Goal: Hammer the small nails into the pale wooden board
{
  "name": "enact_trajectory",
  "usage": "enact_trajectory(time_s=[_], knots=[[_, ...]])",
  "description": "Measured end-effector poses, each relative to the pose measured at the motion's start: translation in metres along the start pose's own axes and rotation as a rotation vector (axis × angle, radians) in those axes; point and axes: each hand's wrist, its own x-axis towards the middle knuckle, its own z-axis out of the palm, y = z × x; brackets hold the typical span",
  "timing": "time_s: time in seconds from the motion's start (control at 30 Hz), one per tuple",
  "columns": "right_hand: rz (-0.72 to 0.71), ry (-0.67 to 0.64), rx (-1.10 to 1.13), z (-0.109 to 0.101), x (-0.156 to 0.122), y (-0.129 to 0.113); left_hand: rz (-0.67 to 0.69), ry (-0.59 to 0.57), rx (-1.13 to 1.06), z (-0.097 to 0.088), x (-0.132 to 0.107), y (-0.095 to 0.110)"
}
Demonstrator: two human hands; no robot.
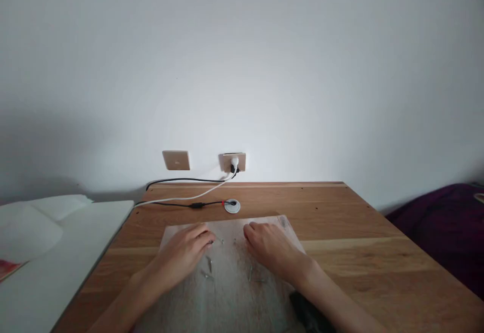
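My left hand [185, 252] rests palm down on a pale worn board [227, 292] lying on the wooden table [359, 252]; its fingers curl inward near a small screw. My right hand [270, 247] lies palm down on the same board, fingers bent and close together. Several small metal screws [208, 265] lie scattered on the board between and below the two hands. Nothing shows inside either hand. A dark object [308, 313] pokes out under my right forearm; I cannot make out what it is.
A white grommet [232, 206] with black and white cables runs to a wall socket [233, 162]. A white table [56, 262] with white sheets stands at left. Purple fabric [442, 227] lies at right.
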Motion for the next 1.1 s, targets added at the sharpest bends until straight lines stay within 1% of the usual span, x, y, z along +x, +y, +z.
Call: enact_trajectory(time_s=[0.17,0.3,0.4,0.53,0.63,0.7,0.77,0.83,0.9,1.0,1.1], knots=[[-0.045,0.02,0.062,0.003,-0.003,0.003,0.011,-0.028,0.051,0.003,0.003,-0.004],[-0.015,0.038,0.125,0.005,-0.002,0.007,0.016,-0.043,0.107,0.003,0.006,-0.004],[-0.003,0.05,0.214,0.0,-0.003,0.006,0.02,-0.029,0.159,0.002,0.009,-0.001],[-0.115,0.008,0.394,-0.008,-0.01,-0.003,0.013,-0.017,0.243,0.003,0.01,0.004],[-0.185,-0.054,0.459,-0.009,-0.014,-0.008,0.025,0.014,0.267,0.008,0.009,0.004],[-0.168,-0.067,0.451,-0.008,-0.012,-0.009,0.027,0.055,0.251,0.011,0.009,0.002],[-0.097,-0.05,0.403,-0.008,-0.007,-0.009,0.02,0.065,0.229,0.012,0.009,0.002],[-0.007,-0.025,0.321,-0.009,-0.001,-0.01,-0.006,0.04,0.21,0.01,0.011,0.002],[0.05,-0.015,0.227,-0.011,0.006,-0.012,-0.051,0.004,0.171,0.006,0.012,0.004],[0.043,-0.032,0.108,-0.011,0.013,-0.017,-0.098,-0.016,0.063,0.002,0.011,0.005],[-0.006,-0.043,0.03,-0.006,0.017,-0.021,-0.084,-0.025,-0.016,0.002,0.008,0.003]])
